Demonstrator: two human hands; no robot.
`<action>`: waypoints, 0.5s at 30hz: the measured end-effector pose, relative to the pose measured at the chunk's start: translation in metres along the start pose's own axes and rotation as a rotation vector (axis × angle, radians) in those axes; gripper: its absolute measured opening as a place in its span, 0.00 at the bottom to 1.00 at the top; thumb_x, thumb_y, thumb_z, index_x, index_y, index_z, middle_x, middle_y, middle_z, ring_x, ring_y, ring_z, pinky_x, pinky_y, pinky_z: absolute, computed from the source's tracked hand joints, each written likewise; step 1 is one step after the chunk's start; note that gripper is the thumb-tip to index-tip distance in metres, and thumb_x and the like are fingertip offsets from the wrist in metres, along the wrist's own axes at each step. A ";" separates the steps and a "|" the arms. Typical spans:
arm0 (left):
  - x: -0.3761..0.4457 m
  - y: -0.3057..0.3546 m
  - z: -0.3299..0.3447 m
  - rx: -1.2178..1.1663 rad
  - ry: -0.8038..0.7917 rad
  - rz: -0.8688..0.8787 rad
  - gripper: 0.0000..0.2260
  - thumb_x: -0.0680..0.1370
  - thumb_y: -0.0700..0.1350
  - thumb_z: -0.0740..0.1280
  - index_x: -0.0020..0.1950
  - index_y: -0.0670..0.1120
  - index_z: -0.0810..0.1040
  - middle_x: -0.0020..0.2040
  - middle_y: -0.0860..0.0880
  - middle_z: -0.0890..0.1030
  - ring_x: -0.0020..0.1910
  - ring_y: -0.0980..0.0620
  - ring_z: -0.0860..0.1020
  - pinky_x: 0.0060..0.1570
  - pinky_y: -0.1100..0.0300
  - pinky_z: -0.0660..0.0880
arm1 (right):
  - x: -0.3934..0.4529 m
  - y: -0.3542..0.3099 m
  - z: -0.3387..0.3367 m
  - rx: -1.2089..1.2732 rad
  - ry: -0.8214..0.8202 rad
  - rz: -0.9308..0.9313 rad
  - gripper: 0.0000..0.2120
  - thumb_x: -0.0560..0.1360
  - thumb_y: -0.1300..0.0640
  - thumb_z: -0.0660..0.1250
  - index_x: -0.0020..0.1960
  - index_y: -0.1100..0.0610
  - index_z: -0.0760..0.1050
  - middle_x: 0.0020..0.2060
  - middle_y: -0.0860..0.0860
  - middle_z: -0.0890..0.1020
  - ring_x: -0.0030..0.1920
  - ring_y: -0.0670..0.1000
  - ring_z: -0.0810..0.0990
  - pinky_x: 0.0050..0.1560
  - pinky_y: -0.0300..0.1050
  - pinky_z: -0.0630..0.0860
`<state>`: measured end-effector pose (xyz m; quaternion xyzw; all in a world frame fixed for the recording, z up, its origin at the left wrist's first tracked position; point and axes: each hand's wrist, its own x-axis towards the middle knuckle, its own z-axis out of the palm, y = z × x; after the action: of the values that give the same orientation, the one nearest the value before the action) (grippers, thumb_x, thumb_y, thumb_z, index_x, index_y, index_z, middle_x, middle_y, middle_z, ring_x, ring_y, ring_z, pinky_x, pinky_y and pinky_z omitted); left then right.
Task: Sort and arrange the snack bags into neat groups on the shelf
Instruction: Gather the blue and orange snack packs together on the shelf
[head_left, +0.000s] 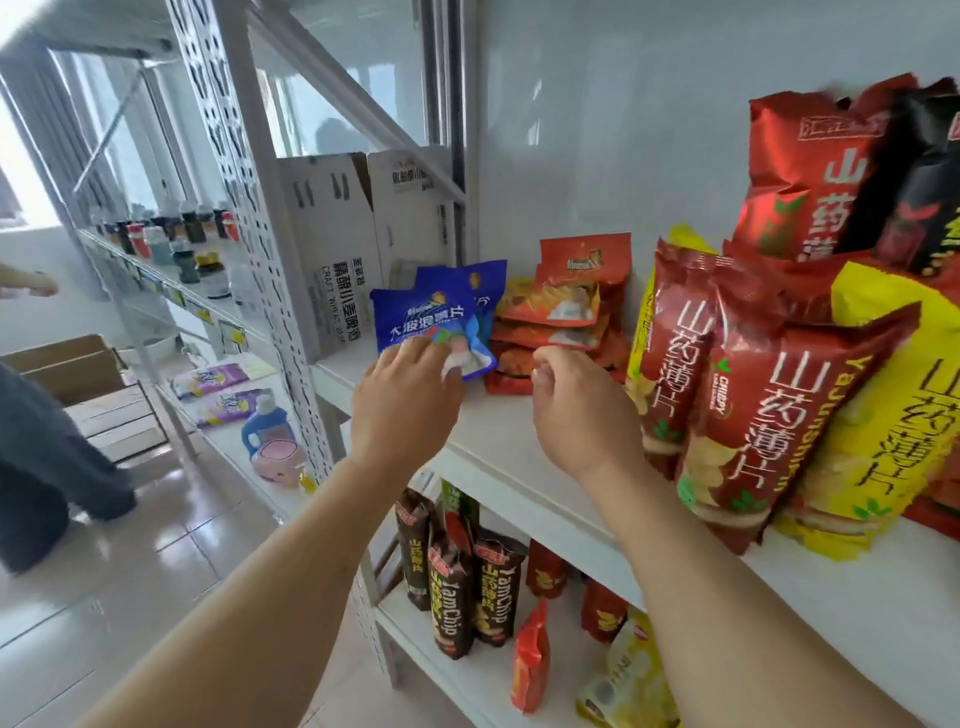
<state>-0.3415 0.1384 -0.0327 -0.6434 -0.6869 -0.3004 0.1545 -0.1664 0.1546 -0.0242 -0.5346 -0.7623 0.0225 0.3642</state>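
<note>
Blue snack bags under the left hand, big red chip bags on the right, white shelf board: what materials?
Small blue snack bags: probably glossy plastic film; wrinkled, with sheen. Tall red chip bags: likely metallised foil laminate; bright glints, crimped serrated seals. White shelf board: smooth, matte, looks like painted metal or laminate; can't tell which.

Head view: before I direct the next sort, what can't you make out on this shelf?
- Blue bags: count unclear; front bag and left hand cover those behind.
- Orange bag stack: lower bags hidden behind right hand.
- Red and yellow bags: cut off by the right edge.
- Far bottles: too small, blurred.
</note>
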 end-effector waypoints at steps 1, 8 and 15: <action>0.012 -0.010 0.005 -0.035 -0.020 -0.045 0.16 0.82 0.50 0.62 0.68 0.46 0.76 0.67 0.47 0.77 0.66 0.43 0.74 0.60 0.47 0.72 | 0.013 -0.003 0.009 0.026 -0.004 0.029 0.14 0.82 0.53 0.56 0.65 0.54 0.74 0.58 0.51 0.79 0.58 0.55 0.77 0.49 0.48 0.73; 0.102 -0.090 0.062 -0.288 -0.219 -0.456 0.35 0.80 0.64 0.61 0.78 0.41 0.62 0.76 0.40 0.67 0.75 0.39 0.63 0.73 0.43 0.62 | 0.104 -0.018 0.072 0.242 -0.062 0.235 0.21 0.81 0.44 0.59 0.67 0.55 0.72 0.61 0.51 0.80 0.61 0.53 0.77 0.56 0.46 0.73; 0.156 -0.128 0.107 -0.850 -0.374 -0.624 0.26 0.78 0.54 0.71 0.71 0.44 0.69 0.64 0.46 0.79 0.61 0.43 0.78 0.56 0.56 0.72 | 0.171 -0.025 0.110 0.236 0.208 0.429 0.21 0.80 0.43 0.60 0.66 0.57 0.72 0.62 0.53 0.78 0.63 0.55 0.76 0.55 0.45 0.69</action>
<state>-0.4670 0.3283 -0.0488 -0.4578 -0.6789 -0.4631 -0.3392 -0.2780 0.3251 -0.0041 -0.6371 -0.5821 0.1329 0.4874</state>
